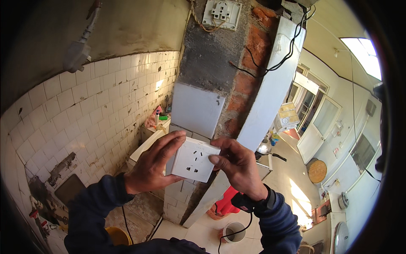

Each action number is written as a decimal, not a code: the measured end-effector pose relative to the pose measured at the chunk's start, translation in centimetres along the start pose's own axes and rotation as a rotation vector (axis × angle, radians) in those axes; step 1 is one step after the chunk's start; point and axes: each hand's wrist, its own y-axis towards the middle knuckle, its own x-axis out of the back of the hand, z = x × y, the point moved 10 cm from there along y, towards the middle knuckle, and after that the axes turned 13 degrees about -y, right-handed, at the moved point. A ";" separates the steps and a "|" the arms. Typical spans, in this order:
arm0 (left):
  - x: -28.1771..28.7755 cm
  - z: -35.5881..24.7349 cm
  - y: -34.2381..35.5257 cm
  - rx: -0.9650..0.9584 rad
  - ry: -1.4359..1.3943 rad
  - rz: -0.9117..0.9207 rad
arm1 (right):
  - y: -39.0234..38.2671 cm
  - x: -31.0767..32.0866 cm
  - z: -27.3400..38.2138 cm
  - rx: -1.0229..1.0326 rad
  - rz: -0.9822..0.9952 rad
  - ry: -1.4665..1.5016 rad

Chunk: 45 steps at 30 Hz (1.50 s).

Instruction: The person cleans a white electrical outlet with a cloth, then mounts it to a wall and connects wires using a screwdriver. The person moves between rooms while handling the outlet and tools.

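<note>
In front of the tiled pillar, both hands hold a white wall socket with its slotted front facing me. My left hand grips its left side, with the fingers at the top left corner. My right hand pinches the right edge, the thumb resting on the front face. Behind the socket, its back and any wires are hidden. Higher on the pillar, a white socket plate shows its terminals and thin wires. A large white tile is fixed on the pillar just above my hands.
Black cables hang from the top of the pillar across bare brick. A grey junction piece dangles at upper left. Below stand a round bucket, a yellow bucket and a red item. A kettle is at right.
</note>
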 end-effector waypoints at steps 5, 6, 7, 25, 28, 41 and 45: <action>2.9 0.4 -0.7 0.047 0.026 0.031 | 0.4 -2.5 4.7 0.270 -0.018 -0.413; 3.2 0.5 -1.0 0.068 0.026 0.034 | 0.2 -3.0 6.0 0.371 -0.061 -0.548; 3.3 0.5 -1.1 0.076 0.034 0.031 | 0.0 -3.8 7.1 0.471 -0.106 -0.685; -10.4 12.4 -33.5 1.066 -0.438 0.890 | -4.3 1.2 2.0 0.357 -0.087 -0.870; -14.3 5.3 -50.3 1.383 -1.005 1.381 | -6.3 4.1 1.1 0.316 -0.120 -0.900; -17.6 -1.5 -61.3 2.093 -1.356 1.101 | -10.9 10.6 -2.7 0.123 -0.180 -1.001; -19.0 -4.6 -62.5 2.085 -1.401 1.074 | -11.5 11.5 -3.3 0.097 -0.172 -1.081</action>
